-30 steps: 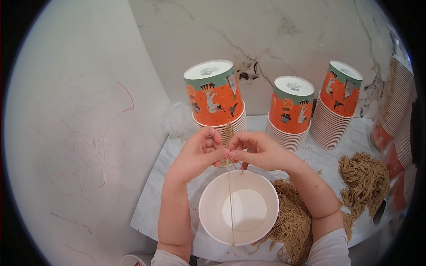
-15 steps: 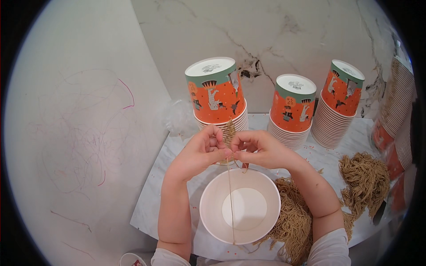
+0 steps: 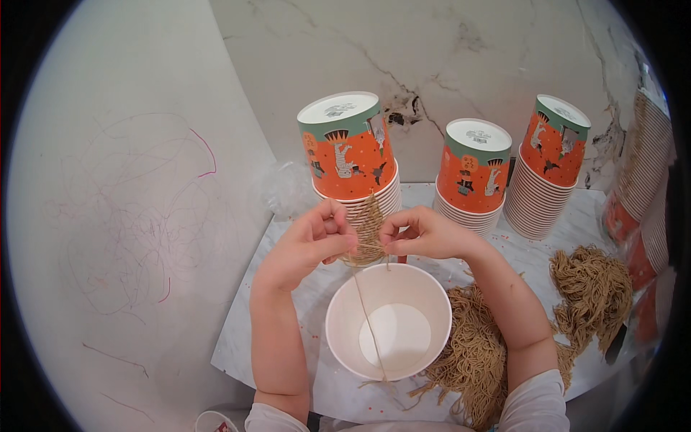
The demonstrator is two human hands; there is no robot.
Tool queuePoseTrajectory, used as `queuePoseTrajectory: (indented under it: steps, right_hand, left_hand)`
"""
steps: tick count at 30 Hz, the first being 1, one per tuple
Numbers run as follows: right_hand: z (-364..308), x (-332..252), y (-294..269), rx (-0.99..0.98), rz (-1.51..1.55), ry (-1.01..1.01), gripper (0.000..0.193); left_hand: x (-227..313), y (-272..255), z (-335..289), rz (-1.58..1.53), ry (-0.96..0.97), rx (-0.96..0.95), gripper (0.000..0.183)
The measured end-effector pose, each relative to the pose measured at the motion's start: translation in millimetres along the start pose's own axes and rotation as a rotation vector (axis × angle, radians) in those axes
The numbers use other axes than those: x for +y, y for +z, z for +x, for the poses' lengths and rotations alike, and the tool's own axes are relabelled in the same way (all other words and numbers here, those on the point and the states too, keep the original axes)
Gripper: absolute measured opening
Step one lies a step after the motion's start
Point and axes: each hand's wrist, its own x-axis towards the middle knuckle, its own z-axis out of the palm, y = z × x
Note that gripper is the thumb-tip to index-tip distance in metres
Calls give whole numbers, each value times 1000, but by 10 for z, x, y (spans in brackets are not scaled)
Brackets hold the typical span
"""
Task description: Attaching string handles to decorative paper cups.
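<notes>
My left hand (image 3: 322, 234) pinches a thin tan string (image 3: 368, 317) between thumb and fingertips. My right hand (image 3: 427, 234) pinches the same kind of string a short way to the right, with a span running between the hands and a short end hanging below the right fingers. From the left hand the string drops across the mouth of a white paper tub (image 3: 344, 324) to its near rim, where loose ends lie. Right behind the fingers stands a pointed cone of tan twine (image 3: 371, 219), partly hidden. The tub holds nothing that I can see.
Three upside-down stacks of orange-and-green tubs (image 3: 353, 162) stand at the back. Right of the white tub lies a tangled heap of tan string (image 3: 471, 353), with another heap (image 3: 592, 291) farther right. Wrapped tub stacks (image 3: 637, 237) line the right edge. Clear crumpled plastic (image 3: 286, 189) sits back left.
My hands have drawn apart, opening a span of string between them. The hanging string now slants, and the white tub has shifted slightly away from me.
</notes>
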Motion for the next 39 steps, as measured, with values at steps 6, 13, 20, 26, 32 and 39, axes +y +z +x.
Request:
queuePoseTrajectory:
  steps: [6, 13, 20, 26, 32, 39]
  right_hand:
    - [32, 152, -79, -70, 13, 49, 9]
    - [52, 203, -82, -123, 127, 145, 10]
    - [50, 215, -59, -230, 177, 180, 23]
    - [52, 206, -56, -266, 183, 179, 24]
    - [65, 291, -56, -266, 238, 160, 18]
    - [76, 376, -66, -254, 352, 244, 16]
  left_hand:
    - [51, -5, -6, 7, 14, 22, 23]
    - [54, -13, 2, 15, 33, 34, 23]
    - [8, 37, 36, 55, 10, 76, 17]
    - [-23, 33, 51, 54, 26, 92, 12]
    - [-6, 40, 55, 107, 13, 121, 11]
    - [-125, 48, 74, 502, 74, 123, 18]
